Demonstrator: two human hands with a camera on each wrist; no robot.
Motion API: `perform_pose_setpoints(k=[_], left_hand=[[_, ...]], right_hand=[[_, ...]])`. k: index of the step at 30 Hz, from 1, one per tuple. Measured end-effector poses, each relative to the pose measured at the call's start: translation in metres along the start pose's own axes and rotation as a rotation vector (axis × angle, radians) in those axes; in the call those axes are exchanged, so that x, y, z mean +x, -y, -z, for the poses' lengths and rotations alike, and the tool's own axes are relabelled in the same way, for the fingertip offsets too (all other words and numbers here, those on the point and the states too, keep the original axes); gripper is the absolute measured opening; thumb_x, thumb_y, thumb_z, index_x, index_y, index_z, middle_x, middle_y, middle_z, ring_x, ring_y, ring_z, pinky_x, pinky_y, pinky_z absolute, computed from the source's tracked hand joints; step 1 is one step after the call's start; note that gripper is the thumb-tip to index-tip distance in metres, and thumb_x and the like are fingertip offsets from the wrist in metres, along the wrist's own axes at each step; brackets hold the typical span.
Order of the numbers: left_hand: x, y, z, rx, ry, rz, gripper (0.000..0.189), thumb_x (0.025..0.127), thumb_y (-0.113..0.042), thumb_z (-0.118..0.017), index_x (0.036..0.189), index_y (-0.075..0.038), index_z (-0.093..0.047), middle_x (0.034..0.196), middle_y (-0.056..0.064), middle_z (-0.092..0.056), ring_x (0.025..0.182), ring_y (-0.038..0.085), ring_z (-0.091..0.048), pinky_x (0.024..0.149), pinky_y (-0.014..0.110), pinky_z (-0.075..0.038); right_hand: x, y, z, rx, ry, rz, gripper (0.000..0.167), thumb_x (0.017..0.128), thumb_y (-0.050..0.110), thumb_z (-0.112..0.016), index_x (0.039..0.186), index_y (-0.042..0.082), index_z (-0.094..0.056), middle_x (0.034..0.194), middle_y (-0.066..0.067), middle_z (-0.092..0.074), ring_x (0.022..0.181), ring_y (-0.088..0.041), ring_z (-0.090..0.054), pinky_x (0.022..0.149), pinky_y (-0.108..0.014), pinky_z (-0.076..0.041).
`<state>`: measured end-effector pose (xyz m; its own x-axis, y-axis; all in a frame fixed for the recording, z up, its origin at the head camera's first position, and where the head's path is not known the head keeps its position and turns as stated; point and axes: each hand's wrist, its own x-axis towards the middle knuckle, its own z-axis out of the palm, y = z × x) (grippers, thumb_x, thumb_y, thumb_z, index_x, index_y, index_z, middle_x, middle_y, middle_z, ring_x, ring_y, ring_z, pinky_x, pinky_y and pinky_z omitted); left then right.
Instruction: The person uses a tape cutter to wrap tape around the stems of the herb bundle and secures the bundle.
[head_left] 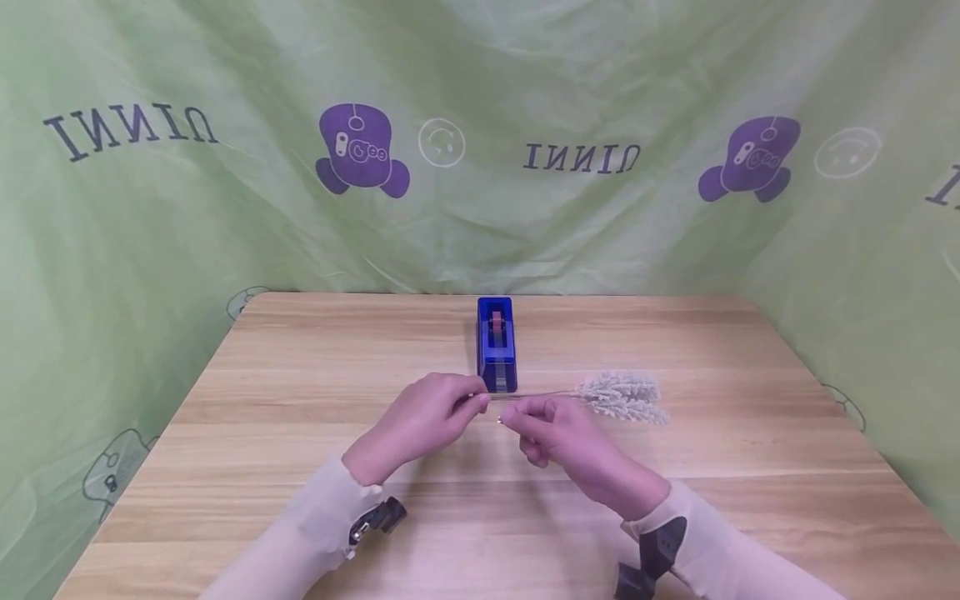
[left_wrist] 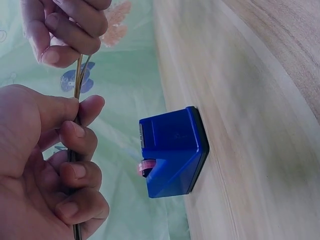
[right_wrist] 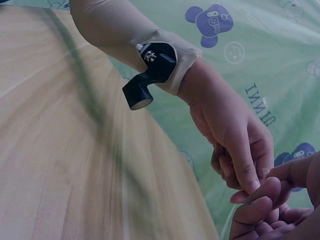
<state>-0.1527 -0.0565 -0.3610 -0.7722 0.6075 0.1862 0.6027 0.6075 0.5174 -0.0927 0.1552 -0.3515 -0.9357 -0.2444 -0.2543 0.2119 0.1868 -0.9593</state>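
Note:
My left hand (head_left: 431, 414) grips the thin stems (left_wrist: 78, 82) of a dried flower sprig, its fingers curled round them in the left wrist view. The pale, fluffy flower heads (head_left: 618, 396) point to the right, beyond my right hand (head_left: 558, 433). Between the thumb and index finger of that right hand is a tiny clear bit (right_wrist: 265, 172) that looks like tape; it is too small to make out fully. The two hands are close together, with the stems running behind the right fingers. Just beyond them stands a blue tape dispenser (head_left: 486, 371) with a pinkish roll core (left_wrist: 146, 167).
The wooden table (head_left: 300, 358) spreads out around the hands. Green printed cloth (head_left: 480, 233) hangs behind the table and along both sides. A black wrist camera (head_left: 660, 546) is strapped on the right sleeve, another (head_left: 390, 515) on the left.

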Motion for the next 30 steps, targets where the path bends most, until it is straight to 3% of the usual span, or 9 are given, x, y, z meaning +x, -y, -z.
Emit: perform_pose_setpoints(k=[17,30], left_hand=[[-0.001,0.0,0.002,0.011,-0.022,-0.023,0.016,0.105,-0.021,-0.062,0.092,-0.016,-0.071,0.074,-0.008,-0.059,0.064,0.006,-0.048,0.06,0.022,-0.042],[-0.003,0.0,0.0,0.014,-0.029,-0.024,0.017,0.105,-0.02,-0.061,0.091,-0.016,-0.07,0.074,-0.008,-0.058,0.065,0.007,-0.048,0.06,0.022,-0.041]], right_hand=[[0.003,-0.01,-0.001,-0.004,0.007,0.011,0.02,0.1,0.023,-0.068,0.102,0.003,-0.067,0.067,0.004,-0.053,0.063,-0.008,-0.049,0.059,-0.019,-0.045],[0.011,-0.028,-0.005,0.029,0.003,-0.024,0.03,0.102,0.024,-0.066,0.108,-0.006,-0.065,0.067,0.004,-0.052,0.061,-0.008,-0.047,0.055,-0.019,-0.043]])
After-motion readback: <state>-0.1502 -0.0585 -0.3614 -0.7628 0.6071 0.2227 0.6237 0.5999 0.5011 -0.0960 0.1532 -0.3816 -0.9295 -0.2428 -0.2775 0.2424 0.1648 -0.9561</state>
